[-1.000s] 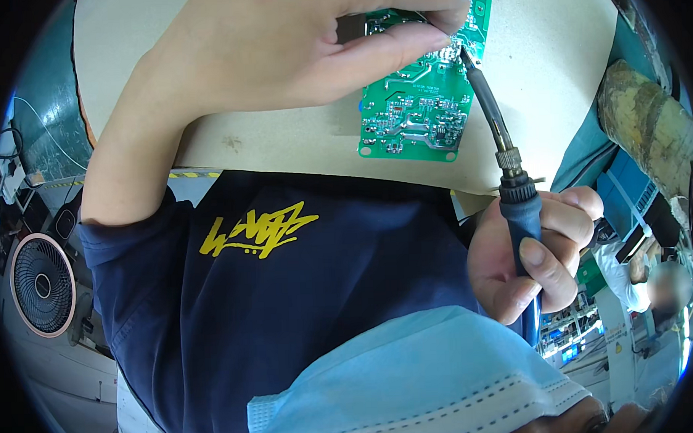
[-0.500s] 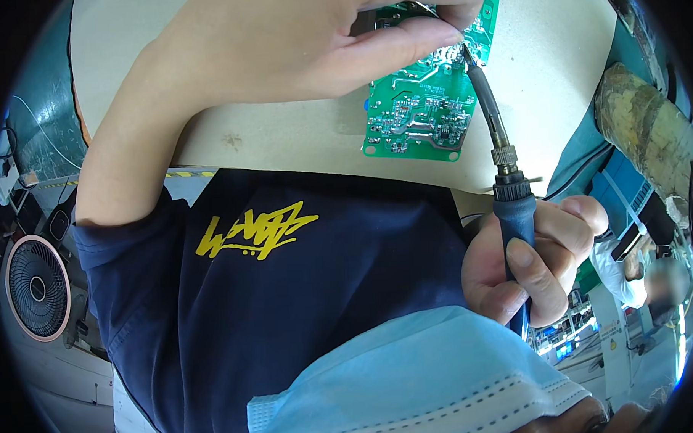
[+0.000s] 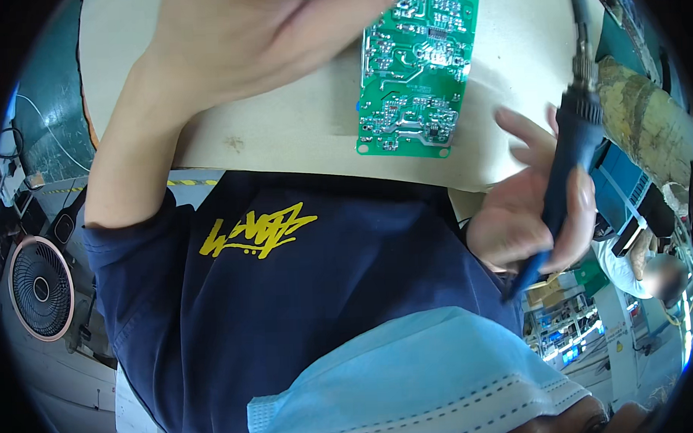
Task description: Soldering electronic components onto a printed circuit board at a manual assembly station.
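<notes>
A green circuit board (image 3: pixel 418 84) lies on the pale work surface, crowded with small parts and shiny solder joints; its far end is cut off by the top of the picture. My left hand (image 3: pixel 241 48) is over the board's upper left side. Its thumb stretches to the right, while the other fingers are out of the picture, so whatever they hold is hidden. To the right of the board, my right hand (image 3: pixel 533 202) grips the dark blue handle of a soldering iron (image 3: pixel 573 140). The iron points up and away from the board, its tip beyond the top edge.
A beige work surface (image 3: pixel 282 135) extends under the board. At the right edge are a brown-mottled cylinder (image 3: pixel 641 122) and a blue box (image 3: pixel 620 180). A round fan (image 3: pixel 41 288) stands at the far left. Another person (image 3: pixel 631 268) is at the far right.
The soldering iron has left the board and swung up to the right with my right hand, whose fingers have loosened. My left hand has moved up and left, uncovering more of the board.
</notes>
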Demonstrator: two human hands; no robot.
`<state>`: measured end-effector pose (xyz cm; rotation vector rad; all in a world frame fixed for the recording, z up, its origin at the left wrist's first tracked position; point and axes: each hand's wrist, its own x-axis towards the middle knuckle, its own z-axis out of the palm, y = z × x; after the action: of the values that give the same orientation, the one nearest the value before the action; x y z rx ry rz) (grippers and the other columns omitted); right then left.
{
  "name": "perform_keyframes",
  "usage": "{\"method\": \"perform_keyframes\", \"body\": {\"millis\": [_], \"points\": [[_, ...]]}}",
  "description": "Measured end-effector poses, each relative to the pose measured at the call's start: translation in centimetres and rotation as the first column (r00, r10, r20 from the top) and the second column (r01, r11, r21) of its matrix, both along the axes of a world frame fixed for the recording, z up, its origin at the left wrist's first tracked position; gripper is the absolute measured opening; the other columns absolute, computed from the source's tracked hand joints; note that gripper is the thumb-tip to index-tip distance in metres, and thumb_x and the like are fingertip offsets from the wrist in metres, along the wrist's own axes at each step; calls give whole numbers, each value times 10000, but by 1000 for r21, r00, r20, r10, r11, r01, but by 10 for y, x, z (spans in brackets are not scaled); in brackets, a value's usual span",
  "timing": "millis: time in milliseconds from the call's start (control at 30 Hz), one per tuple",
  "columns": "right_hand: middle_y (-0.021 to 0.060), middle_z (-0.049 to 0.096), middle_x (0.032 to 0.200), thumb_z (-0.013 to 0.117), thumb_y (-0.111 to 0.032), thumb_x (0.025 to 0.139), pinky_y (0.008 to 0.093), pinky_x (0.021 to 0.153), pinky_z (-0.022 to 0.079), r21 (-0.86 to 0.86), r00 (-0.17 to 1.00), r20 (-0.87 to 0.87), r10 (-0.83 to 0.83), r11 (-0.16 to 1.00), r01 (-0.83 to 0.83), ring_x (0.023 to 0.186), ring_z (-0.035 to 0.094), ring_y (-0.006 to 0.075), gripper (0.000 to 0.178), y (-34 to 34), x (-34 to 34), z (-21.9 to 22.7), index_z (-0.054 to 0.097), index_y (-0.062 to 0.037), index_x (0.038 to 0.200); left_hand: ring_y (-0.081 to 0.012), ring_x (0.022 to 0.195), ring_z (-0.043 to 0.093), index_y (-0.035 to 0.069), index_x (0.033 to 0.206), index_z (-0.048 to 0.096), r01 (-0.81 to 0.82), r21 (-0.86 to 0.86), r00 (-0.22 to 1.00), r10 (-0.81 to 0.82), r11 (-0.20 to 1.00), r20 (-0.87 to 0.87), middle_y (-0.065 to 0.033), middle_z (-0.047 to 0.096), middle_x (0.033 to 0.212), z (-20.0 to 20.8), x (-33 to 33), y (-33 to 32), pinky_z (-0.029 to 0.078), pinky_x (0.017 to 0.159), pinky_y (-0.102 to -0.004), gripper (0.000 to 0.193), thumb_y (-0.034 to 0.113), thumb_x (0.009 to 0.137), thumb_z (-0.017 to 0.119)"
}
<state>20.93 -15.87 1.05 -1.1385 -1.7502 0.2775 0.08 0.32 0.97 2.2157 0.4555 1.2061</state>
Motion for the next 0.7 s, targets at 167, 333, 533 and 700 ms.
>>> {"method": "perform_keyframes", "body": {"millis": [167,333,533,700], "points": [[248,662,1012,482,-365,1018,460,845,524,-129,994,-98,53,990,-65,902,683,354,482,-1,-13,-8,409,-29,1355,-274,621,544,27,841,631,-287,-256,853,125,923,-507,-113,567,719,47,-19,-15,420,568,-352,164,184,871,669],[217,648,1071,539,-275,1004,400,831,525,-111,976,-162,143,980,-162,970,660,331,383,-1,-21,-6,515,-7,1276,-347,698,598,9,914,612,-286,-11,605,171,958,-778,-151,580,760,44,-16,-46,456,610,-418,490,455,774,757],[208,633,944,392,-401,1037,460,821,503,19,978,-161,-133,990,138,794,662,292,472,4,16,5,398,-46,1347,-360,784,643,-6,967,595,-331,40,488,207,943,-848,-163,617,841,59,9,-49,509,675,-431,548,405,687,824],[221,597,984,401,-425,1034,401,722,523,115,911,-353,-213,956,268,742,650,273,513,5,25,-7,383,-23,1352,-362,842,647,-10,1054,610,-164,-79,543,24,983,-839,-173,649,932,99,15,-33,520,734,-416,573,350,660,818]]}}
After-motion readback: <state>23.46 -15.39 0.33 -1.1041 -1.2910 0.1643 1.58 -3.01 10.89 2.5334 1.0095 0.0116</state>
